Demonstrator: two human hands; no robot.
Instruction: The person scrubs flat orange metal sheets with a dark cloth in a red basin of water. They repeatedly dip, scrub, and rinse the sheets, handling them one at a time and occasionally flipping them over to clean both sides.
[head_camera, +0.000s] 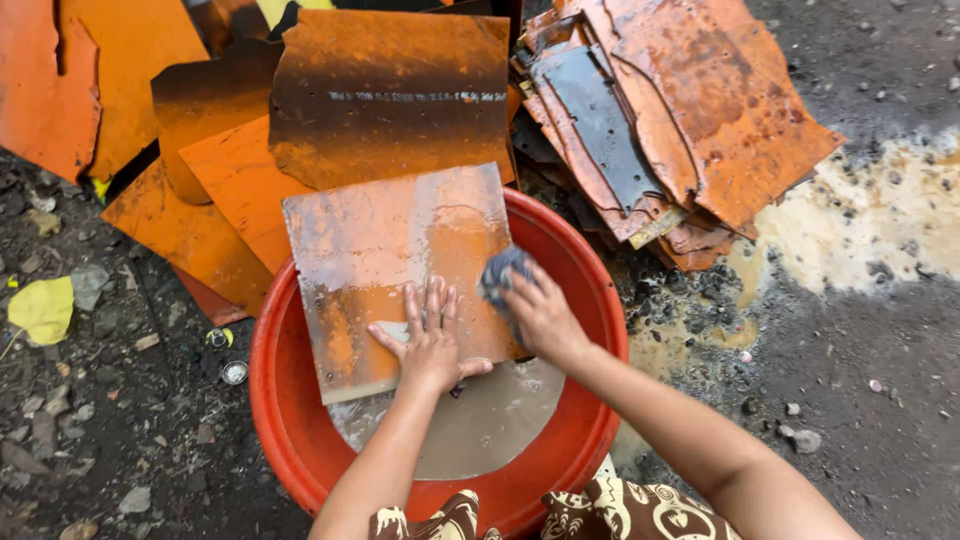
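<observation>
Stacked rusty metal sheets (690, 110) on dirt ground, red basin (575, 250) of murky water below them, wet rusted sheet (390, 250) propped across basin rim, left hand (428, 345) flat, fingers spread on sheet, right hand (540, 315) gripping grey scouring pad (503, 272) against sheet's right edge

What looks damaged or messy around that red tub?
The flat metal sheets piled behind the round red plastic tub are heavily rusted orange. A pale yellowish wet stain spreads over the dark ground at right.

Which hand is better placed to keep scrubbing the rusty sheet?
Right, probably. The right hand already grips the grey scrub pad against the rusty sheet; the left hand lies flat, pinning it over the red basin.
</observation>
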